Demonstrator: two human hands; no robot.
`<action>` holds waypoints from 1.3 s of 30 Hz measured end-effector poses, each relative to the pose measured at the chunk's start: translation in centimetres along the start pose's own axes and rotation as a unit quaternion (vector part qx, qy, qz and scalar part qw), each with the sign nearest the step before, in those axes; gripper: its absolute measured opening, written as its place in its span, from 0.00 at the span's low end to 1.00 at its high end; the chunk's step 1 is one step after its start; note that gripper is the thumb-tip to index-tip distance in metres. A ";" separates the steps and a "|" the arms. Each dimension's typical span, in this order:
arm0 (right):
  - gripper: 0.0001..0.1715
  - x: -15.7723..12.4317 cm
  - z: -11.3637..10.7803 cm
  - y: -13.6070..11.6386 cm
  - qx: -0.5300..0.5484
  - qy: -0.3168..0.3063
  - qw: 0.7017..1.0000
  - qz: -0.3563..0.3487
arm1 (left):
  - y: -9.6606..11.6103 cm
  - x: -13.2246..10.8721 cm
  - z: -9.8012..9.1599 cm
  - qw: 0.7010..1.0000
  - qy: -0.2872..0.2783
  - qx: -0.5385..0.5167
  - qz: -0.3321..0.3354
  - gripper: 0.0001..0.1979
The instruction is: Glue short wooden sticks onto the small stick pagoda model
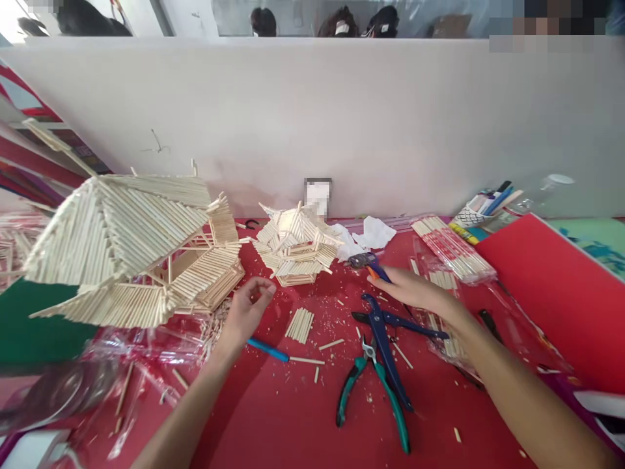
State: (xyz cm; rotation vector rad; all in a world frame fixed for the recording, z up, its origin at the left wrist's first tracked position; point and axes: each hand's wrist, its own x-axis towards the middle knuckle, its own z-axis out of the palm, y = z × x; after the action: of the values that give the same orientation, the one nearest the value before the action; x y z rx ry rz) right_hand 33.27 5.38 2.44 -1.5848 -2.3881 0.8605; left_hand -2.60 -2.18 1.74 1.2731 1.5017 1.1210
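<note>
My left hand (251, 309) is closed, thumb and forefinger curled together beside the larger stick-built house (146, 221); anything between its fingertips is too small to make out. On the right, my right hand (407, 286) grips a dark blue-and-orange hand tool (364, 261), whose exact kind I cannot tell. A smaller stick-built pavilion (296, 244) with layered roofs stands between the hands, farther back. In front of it lies a row of short wooden sticks (299, 326). A blue pen-like tool (268, 350) rests just right of my left wrist.
Green-handled pliers (370, 352) and a large blue-handled cutter (385, 339) lie in front. Packaged sticks (454, 247), a pen holder (473, 212) and a red board (551, 286) are at right. White tissue (374, 233) lies behind. Plastic wrap (161, 342) covers the left.
</note>
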 end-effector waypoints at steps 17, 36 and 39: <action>0.16 0.9 7.2 -8.9 -0.001 0.260 0.962 -0.078 | -3.2 2.1 0.4 0.962 0.059 0.187 0.188 0.13; 0.19 4.3 8.2 -9.8 -0.056 0.212 0.972 -0.088 | -3.0 2.5 1.4 0.971 0.042 0.196 0.129 0.21; 0.19 4.4 8.3 -9.9 -0.062 0.207 0.972 -0.088 | -3.0 2.5 1.6 0.970 0.045 0.196 0.137 0.21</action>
State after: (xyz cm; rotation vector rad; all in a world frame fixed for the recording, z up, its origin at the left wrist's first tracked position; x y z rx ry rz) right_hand 19.99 3.37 0.14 -1.3975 -2.2632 0.3118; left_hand -2.08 0.27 -1.63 1.7624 1.7098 1.0991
